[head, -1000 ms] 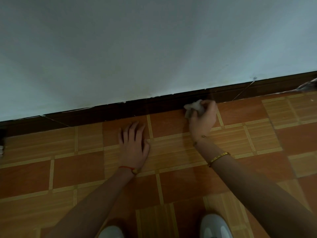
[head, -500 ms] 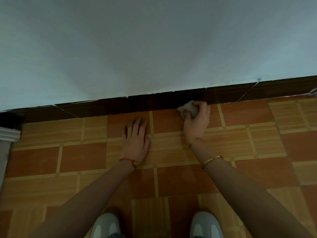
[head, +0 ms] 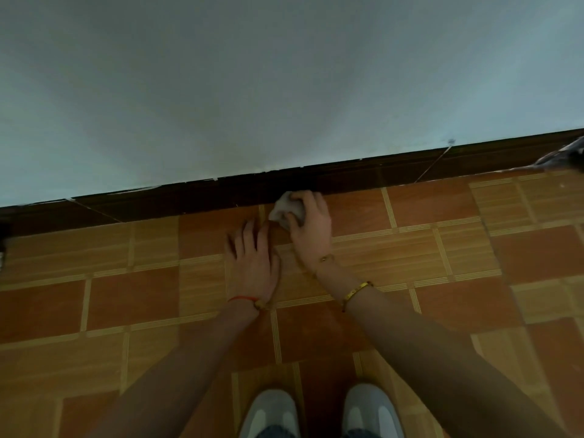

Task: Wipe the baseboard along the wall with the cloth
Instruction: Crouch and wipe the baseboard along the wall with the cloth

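A dark brown baseboard (head: 189,197) runs along the foot of the pale wall, sloping up to the right. My right hand (head: 311,229) grips a small bunched white cloth (head: 282,208) and presses it against the bottom of the baseboard near the middle. My left hand (head: 252,263) lies flat on the tiled floor with fingers spread, just left of and below the right hand, its fingertips close to the cloth.
Orange and tan floor tiles (head: 442,248) cover the floor. My two grey shoes (head: 319,412) stand at the bottom edge. A crumpled grey object (head: 562,154) lies against the baseboard at far right. A thin wire (head: 433,165) crosses the baseboard there.
My right hand has slid the cloth leftward along the baseboard, ending close to my left hand. The left hand stays flat on the floor.
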